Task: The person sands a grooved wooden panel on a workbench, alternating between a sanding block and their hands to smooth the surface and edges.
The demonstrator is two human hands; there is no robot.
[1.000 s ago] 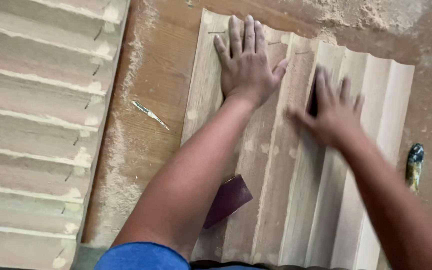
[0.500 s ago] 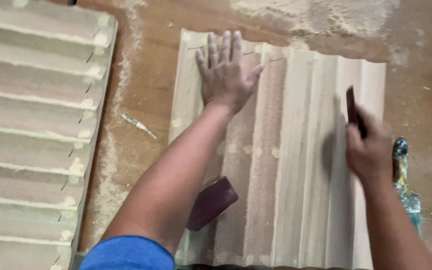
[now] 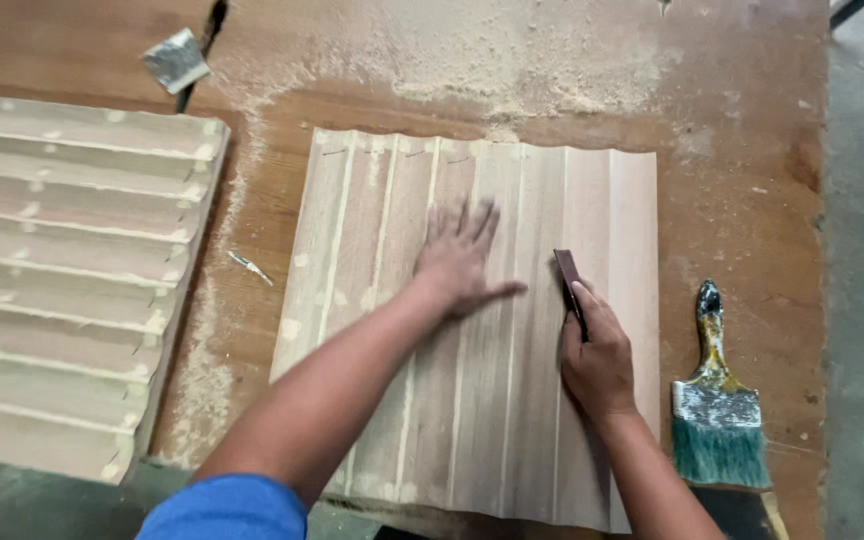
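Observation:
A fluted wooden panel [image 3: 372, 200] with pale filler spots lies flat on the brown workbench [image 3: 752, 180]. My left hand [image 3: 460, 258] rests palm down on the panel's middle, fingers spread. My right hand [image 3: 597, 355] grips a folded piece of dark sandpaper [image 3: 567, 275], its edge pressed into a groove near the panel's right side.
A second, larger fluted panel [image 3: 62, 270] lies at the left. A paintbrush with teal bristles [image 3: 717, 400] lies right of the panel. Sawdust [image 3: 512, 70] is heaped at the back. A small metal piece [image 3: 250, 266] and a scrap of grey sandpaper [image 3: 174, 60] lie on the bench.
My left hand slid from the panel's far left corner toward its middle. My right hand with the sandpaper moved down and left along a groove. The view shifted to show more of the bench.

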